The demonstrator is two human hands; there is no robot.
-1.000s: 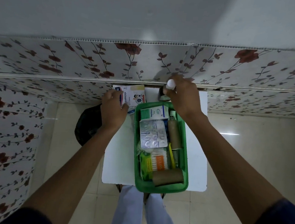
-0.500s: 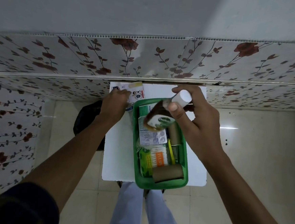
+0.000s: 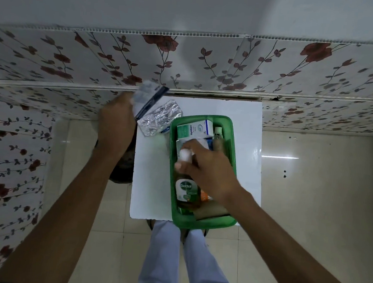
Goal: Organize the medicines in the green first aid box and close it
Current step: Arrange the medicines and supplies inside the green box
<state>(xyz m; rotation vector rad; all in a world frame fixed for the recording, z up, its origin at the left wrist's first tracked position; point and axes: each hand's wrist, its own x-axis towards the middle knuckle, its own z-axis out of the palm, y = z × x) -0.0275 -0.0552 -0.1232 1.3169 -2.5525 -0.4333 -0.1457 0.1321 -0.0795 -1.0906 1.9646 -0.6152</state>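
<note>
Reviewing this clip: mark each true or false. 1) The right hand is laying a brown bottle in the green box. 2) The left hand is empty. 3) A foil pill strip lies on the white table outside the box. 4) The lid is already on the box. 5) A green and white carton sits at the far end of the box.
1) True: the right hand grips the brown bottle by its white cap, lying lengthwise in the green box.
2) False: the left hand holds a blurred packet.
3) True: the foil pill strip lies on the white table, left of the box.
4) False: the box is open; no lid shows.
5) True: the carton is there.
</note>
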